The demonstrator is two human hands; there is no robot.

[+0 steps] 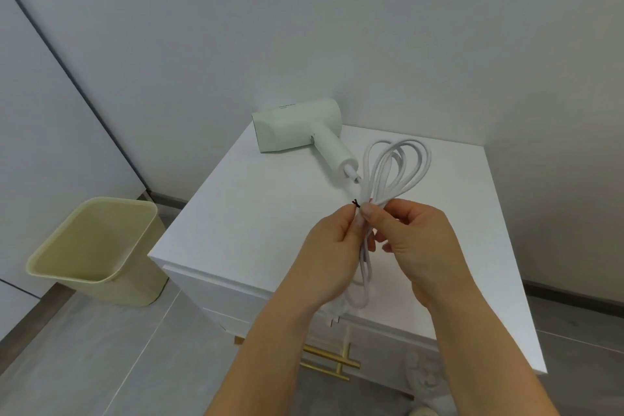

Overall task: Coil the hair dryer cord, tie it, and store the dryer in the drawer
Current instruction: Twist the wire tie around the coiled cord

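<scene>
Black against white, one small tie [355, 203] sits where your two hands meet. Your left hand [329, 257] and right hand [412, 243] both pinch the one coiled cord [395, 165] at its waist. Just beyond, one pale green hair dryer [297, 127] lies on the white cabinet [256, 213]. One beige bin [94, 246] stands on the floor to its left.

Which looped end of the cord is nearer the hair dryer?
The far looped end, fanned out beside the hair dryer handle; the other looped end hangs by the plug.
</scene>
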